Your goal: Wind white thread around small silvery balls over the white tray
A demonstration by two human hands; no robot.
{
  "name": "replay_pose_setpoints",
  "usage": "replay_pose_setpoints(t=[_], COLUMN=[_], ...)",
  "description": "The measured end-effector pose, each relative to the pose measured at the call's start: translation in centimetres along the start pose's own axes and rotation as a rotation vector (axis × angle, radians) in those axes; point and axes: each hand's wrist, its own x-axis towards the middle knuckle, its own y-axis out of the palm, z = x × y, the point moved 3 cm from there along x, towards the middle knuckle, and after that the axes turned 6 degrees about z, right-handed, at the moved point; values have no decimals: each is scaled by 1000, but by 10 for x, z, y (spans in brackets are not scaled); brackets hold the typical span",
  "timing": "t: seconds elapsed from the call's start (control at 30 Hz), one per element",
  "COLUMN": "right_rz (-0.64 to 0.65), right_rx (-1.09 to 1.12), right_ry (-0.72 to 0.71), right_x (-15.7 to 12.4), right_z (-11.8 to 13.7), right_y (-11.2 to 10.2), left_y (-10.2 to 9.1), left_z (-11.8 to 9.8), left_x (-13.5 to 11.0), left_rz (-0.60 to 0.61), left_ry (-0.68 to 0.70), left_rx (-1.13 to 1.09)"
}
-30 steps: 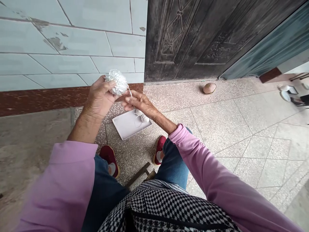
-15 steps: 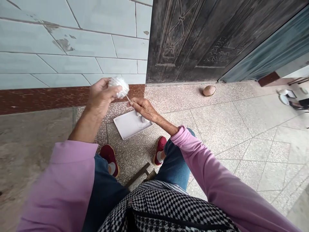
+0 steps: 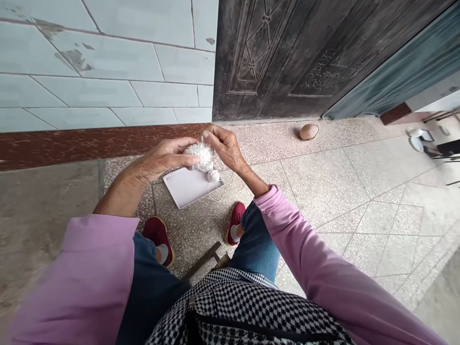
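A fluffy white yarn pom-pom [image 3: 201, 156] is held between the thumb and fingers of my left hand [image 3: 166, 155], above the tray. Just to its right, my right hand [image 3: 223, 145] pinches a short white yarn strand [image 3: 202, 140] at the pom-pom's upper edge. Below them a shallow white tray [image 3: 183, 189] lies on the floor. A small ball of white yarn [image 3: 213, 176] sits at the tray's right side, partly overlapped by the pom-pom. Loose yarn [image 3: 224, 195] trails from there over the tray's edge onto the floor.
Behind the tray rise a tiled wall [image 3: 125, 62] and a dark carved door [image 3: 273, 57]. A pinkish-brown rounded object [image 3: 309, 132] lies by the door. My red shoes [image 3: 158, 239] flank the tray's near side, with a wooden piece [image 3: 204, 261] between my legs.
Both hands have shifted right with the pom-pom. My right hand has risen from below the pom-pom to its upper right, still pinching the strand. The yarn ball shows more fully.
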Motion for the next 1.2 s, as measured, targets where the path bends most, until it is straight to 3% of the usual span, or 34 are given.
replay_pose_setpoints(t=[0.2,0.37,0.47,0.57,0.67,0.83,0.93,1.03,1.1,1.2], right_rz=[-7,-23,-4,12,65,146,239,307,302,217], right_rx=[145,75,85,109,89,-25,-119,-140,-99,-17], right_ry=[13,-27,2,7,-47,-99,-78,-61,-81,-112], right_x=[12,16,19,21,19,4,-8,-15,-15,-9], right_z=[-18,-21,-21,-23,-23,-16,-7,2,7,10], right_y=[-7,-13,-12,-6,4,25,33,34,28,13], left_y=[9,9,8,6,6,0,-8,-17,-19,-14], left_z=[0,10,7,0,-6,-4,1,1,-2,-5], left_x=[14,21,17,10,6,6,5,2,-1,-5], left_rz=[-25,-140,-138,-135,-180,-348,-468,-555,-545,-423], left_ry=[-4,-15,-70,-85,-14,92,92,56,22,-15], left_rx=[-110,-80,-47,-117,-212,-271,-194,50,198,229])
